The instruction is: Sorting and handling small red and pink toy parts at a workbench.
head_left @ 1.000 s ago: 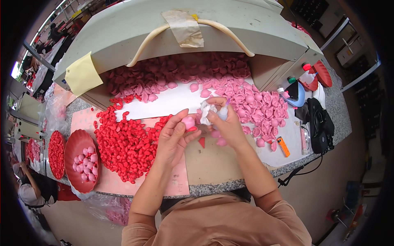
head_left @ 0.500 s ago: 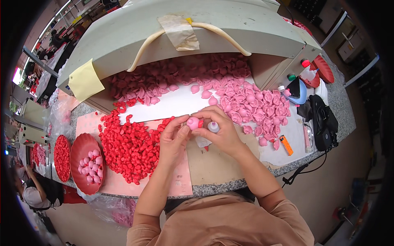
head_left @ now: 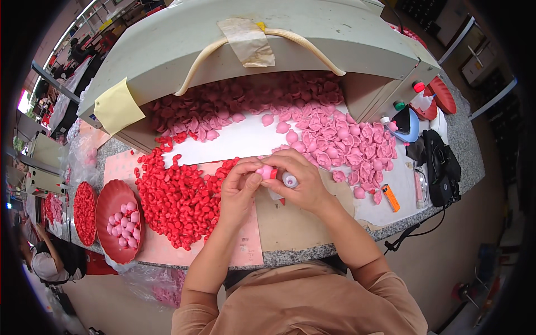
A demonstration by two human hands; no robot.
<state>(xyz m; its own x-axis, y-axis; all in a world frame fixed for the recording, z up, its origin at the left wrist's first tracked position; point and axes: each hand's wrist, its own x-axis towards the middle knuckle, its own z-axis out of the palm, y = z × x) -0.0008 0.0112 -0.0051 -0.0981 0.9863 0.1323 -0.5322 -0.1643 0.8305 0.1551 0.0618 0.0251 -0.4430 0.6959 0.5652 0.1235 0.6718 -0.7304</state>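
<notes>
Above the brown board, my two hands meet. My left hand is closed, with its thumb and fingertips around a small pink plastic ball. The fingertips of my right hand press a small red plastic piece against the ball's right side. Tucked in that same hand is a small whitish squeeze bottle, its tip pointing up. Fingers partly cover the ball and the red piece. To the left of my left hand spreads a heap of small red plastic pieces.
Pink petal-like shells lie beyond my hands and under a grey cabinet. A red scalloped tray at left holds pink balls; beside it stands a tray of red pieces. An orange lighter and black bag lie right.
Both hands have shifted slightly toward me. The ball has turned a little in my fingers, and the squeeze bottle has tilted so its tip shows from above.
</notes>
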